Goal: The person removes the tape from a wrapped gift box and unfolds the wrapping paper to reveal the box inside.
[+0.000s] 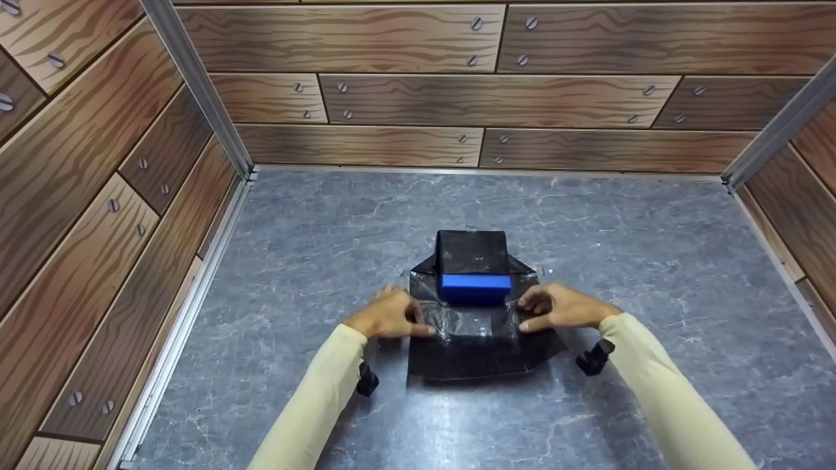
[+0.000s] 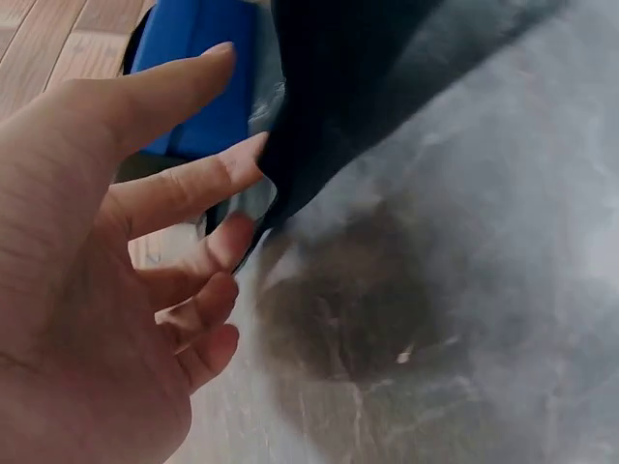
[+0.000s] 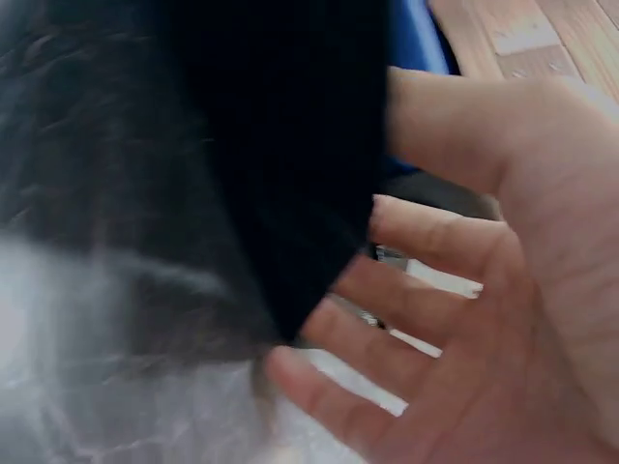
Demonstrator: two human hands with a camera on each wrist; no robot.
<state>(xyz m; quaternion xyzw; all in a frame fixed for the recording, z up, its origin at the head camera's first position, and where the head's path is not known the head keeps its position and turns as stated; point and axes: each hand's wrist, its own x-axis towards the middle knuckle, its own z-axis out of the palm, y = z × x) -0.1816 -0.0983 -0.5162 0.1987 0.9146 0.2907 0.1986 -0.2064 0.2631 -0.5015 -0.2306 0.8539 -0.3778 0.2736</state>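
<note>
A black sheet (image 1: 467, 359) with a creased, shiny surface lies in the middle of the floor. A blue box (image 1: 475, 287) rests on it, and a black panel of the sheet stands behind and over the box. My left hand (image 1: 388, 314) is at the left edge of the sheet's near flap; in the left wrist view its fingertips (image 2: 247, 155) touch the sheet's edge, thumb held apart. On the opposite side my right hand (image 1: 567, 307) has its fingers spread along the sheet's edge. In the right wrist view, the sheet hides its thumb tip.
Grey marbled flooring (image 1: 313, 248) surrounds the sheet. A wood-patterned back wall (image 1: 392, 98) and left wall (image 1: 117, 215) enclose the space, with metal strips along their corners. Dark wrist devices (image 1: 594, 358) sit on both cream sleeves (image 1: 666, 385).
</note>
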